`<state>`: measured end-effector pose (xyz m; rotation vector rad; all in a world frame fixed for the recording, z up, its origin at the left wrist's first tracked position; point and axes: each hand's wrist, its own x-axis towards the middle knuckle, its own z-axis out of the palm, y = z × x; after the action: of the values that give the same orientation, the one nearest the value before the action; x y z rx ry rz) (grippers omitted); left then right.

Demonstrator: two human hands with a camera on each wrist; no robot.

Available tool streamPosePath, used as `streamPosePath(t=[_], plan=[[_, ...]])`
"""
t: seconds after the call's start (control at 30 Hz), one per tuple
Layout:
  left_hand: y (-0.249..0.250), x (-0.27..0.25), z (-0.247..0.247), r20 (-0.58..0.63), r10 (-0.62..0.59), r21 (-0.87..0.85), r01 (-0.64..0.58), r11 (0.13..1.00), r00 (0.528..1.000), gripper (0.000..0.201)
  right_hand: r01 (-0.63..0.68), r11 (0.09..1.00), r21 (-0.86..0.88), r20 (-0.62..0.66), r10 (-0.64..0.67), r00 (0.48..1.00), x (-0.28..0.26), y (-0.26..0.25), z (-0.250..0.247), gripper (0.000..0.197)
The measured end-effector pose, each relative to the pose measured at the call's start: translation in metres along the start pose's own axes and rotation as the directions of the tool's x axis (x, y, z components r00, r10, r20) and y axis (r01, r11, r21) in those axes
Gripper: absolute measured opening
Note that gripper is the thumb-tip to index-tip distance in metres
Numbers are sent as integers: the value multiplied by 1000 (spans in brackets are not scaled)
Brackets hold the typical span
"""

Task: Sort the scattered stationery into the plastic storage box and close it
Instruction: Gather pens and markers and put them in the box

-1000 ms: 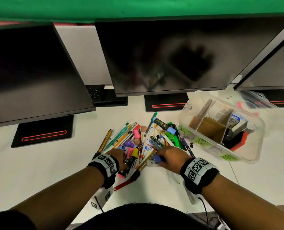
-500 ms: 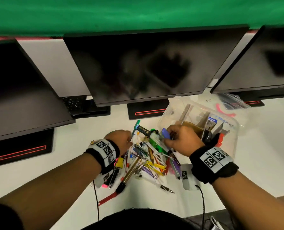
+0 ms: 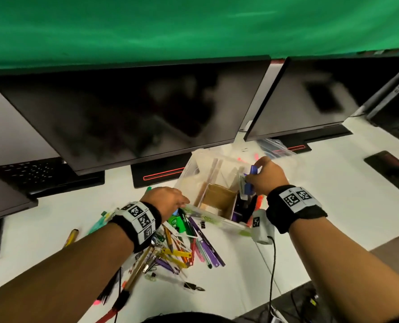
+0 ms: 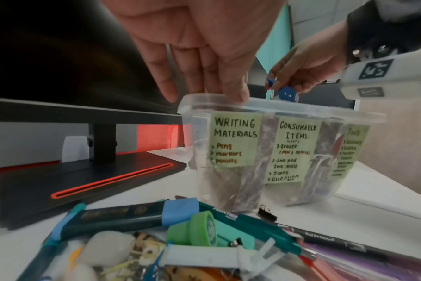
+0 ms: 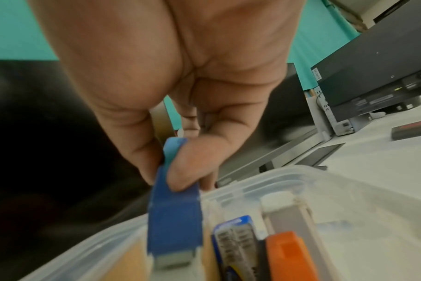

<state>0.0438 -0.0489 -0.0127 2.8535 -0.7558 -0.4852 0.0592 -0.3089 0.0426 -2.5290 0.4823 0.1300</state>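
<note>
1. Two hands are working at the clear plastic storage box (image 3: pixel 195 183), which is standing open on the white surface (image 3: pixel 333 206) in front of the dark monitors (image 3: pixel 128 113).
2. The right hand (image 3: pixel 267 177) is pinching a small blue item (image 5: pixel 174 214) between thumb and fingers, holding it upright over the box's compartments, just beside an orange tool (image 5: pixel 289 256) standing inside.
3. The left hand (image 3: pixel 164 201) is resting its straight fingers (image 4: pixel 231 83) on the box's near rim, holding nothing.
4. Handwritten labels (image 4: pixel 234 138) on the box's front wall are reading "Writing Materials", "Consumable Items" and "Tools".
5. Many pens, markers and clips are lying in a scattered pile (image 3: pixel 182 243) on the surface, just beside the box and under the left wrist.
</note>
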Motion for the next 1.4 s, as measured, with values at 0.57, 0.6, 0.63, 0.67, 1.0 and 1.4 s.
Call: streamPosePath(t=[0.57,0.6,0.63,0.67,1.0,1.4], plan=[[6,-4,-13,48,-56,-141,62,988,997,29,42,817,-574,379,221,899,18,-29,19,41],[6,-3,-13,52,-52,-141,59,988,997,29,52,810,-584,397,230,889,19,-29,20,43],[6,-3,-12,53,-50,-139,57,989,997,29,57,810,-583,411,234,881,18,-29,20,43],[6,-4,-12,55,-51,-140,59,988,997,29,59,809,-585,422,241,874,19,-30,22,40],[5,-5,-10,43,-48,-156,55,986,998,28,79,808,-584,364,173,915,22,-28,17,16],[2,-8,-5,27,-34,-156,38,987,999,35,348,821,-452,307,-223,925,-30,-69,26,17]])
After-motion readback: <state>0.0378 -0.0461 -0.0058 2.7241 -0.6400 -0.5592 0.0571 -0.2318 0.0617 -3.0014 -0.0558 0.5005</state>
